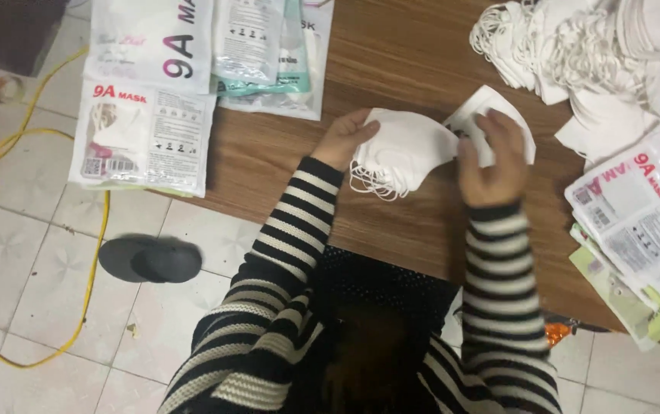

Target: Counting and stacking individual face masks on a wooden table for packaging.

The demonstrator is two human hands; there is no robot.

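Spreading across the upper frame, the table [391,69] carries everything. At its far right corner sits a heap of loose masks [583,46]; below that heap, on the right edge, lie fanned flat packets [637,222], and more packets [146,130] overhang the table's left edge — whether they are filled cannot be told. At the table's middle, the left hand [345,138] is closed on a stack of masks [403,149], thumb on top, fingers beneath. The stack is white, folded, its ear loops dangling at the near edge. Just right of the stack, the right hand [491,165] pinches an open pouch [499,115], white and held against the stack's tip.
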